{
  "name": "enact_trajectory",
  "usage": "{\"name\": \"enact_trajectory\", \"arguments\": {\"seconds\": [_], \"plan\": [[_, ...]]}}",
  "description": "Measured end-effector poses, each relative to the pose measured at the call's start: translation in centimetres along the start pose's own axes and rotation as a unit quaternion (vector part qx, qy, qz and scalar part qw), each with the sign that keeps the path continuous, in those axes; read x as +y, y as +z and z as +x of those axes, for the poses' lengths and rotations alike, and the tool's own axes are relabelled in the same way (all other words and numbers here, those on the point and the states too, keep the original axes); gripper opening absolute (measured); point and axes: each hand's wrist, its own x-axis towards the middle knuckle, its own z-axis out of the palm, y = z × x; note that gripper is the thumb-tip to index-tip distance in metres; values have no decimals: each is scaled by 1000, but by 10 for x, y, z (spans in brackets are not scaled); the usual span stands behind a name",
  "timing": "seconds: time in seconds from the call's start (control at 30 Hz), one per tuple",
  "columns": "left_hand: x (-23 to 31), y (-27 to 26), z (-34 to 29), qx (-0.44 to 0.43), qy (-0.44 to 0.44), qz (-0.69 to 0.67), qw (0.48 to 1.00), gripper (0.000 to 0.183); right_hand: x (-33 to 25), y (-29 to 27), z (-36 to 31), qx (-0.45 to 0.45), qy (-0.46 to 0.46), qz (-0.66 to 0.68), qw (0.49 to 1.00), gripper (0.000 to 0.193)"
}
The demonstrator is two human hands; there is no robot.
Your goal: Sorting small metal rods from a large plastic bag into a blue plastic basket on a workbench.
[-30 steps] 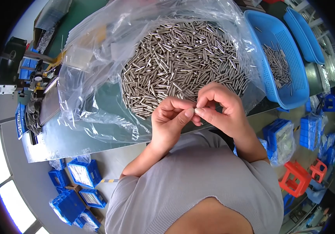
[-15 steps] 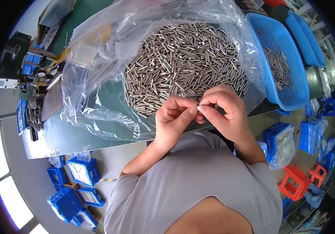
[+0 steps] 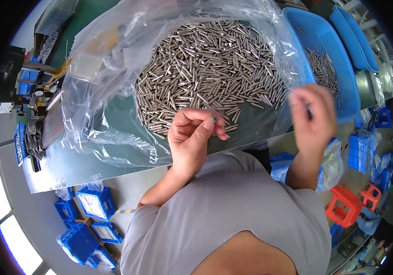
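Hands (image 3: 314, 120) apart; pin (image 3: 214, 119) in left hand (image 3: 190, 138)

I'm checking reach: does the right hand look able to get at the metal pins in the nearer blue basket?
Probably yes: the right hand appears close to the blue basket, whose open top leaves the metal pins uncovered.

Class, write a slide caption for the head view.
Left hand pinches a small piece by heaped metal pins; right hand, blurred, near a blue basket.
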Motion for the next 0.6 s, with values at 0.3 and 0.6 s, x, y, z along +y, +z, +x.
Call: {"name": "enact_trajectory", "arguments": {"seconds": [0.3,0.6], "plan": [[0,0,-1,15,2,-12,1000,7,-11,50,-14,-267,-156,50,950,6],[1,1,1,14,-3,-14,1000,7,-18,56,-9,-239,-231,-43,942,8]]}}
